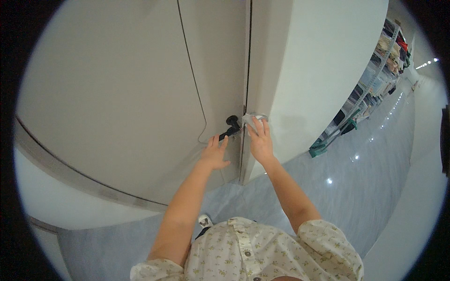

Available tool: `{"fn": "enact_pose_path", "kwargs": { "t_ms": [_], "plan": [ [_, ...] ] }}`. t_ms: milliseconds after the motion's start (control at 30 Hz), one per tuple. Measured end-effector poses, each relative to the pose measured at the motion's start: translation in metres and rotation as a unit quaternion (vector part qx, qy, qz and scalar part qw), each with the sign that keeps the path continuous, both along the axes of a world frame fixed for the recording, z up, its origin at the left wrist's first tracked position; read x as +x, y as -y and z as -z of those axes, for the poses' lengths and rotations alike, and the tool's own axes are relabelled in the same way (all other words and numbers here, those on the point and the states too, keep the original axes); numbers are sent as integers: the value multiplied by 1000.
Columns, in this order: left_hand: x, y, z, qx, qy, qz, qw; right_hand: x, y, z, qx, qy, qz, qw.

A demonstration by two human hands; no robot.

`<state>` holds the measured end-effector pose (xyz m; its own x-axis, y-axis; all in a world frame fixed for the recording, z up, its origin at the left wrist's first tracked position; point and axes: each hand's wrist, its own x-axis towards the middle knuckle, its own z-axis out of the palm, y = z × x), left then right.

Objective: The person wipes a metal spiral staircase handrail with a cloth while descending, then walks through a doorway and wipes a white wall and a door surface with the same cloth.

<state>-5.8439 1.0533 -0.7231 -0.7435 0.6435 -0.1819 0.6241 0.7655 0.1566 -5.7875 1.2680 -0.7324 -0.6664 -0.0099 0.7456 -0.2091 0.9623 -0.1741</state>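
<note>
A closed, light grey door [123, 87] stands before me, with a black lever handle [232, 130] near its right edge. My left hand [213, 154] is at the free end of the handle, fingers spread; whether it touches the lever is hard to tell. A thin dark cord [192, 73] runs down the door to a spot beside this hand. My right hand [261, 140] presses a crumpled, whitish translucent piece [254, 118], perhaps a cloth or plastic, against the door frame [265, 70] beside the handle.
Right of the frame is a white wall [316, 70]. Beyond it, a metal shelving rack [372, 77] holds folded cloth and bagged goods, with a green-ended item [318, 149] low beside it. Glossy grey floor [351, 196] extends along the corridor. A white shoe [205, 221] shows below me.
</note>
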Motion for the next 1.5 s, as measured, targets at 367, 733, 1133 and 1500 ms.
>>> {"fn": "enact_pose_path", "kwargs": {
  "t_ms": [367,733,1133,1500],
  "plan": [
    [3,3,-6,-33,17,16,999,12,9,-7,-89,43,-30,995],
    [1,4,-13,-70,22,28,997,-50,1,-224,182,-226,23,957],
    [-6,9,-22,-120,-21,55,991,-66,29,-118,425,159,166,875],
    [-25,14,-11,-59,6,77,995,-43,-9,38,556,280,73,779]
  ]
}}
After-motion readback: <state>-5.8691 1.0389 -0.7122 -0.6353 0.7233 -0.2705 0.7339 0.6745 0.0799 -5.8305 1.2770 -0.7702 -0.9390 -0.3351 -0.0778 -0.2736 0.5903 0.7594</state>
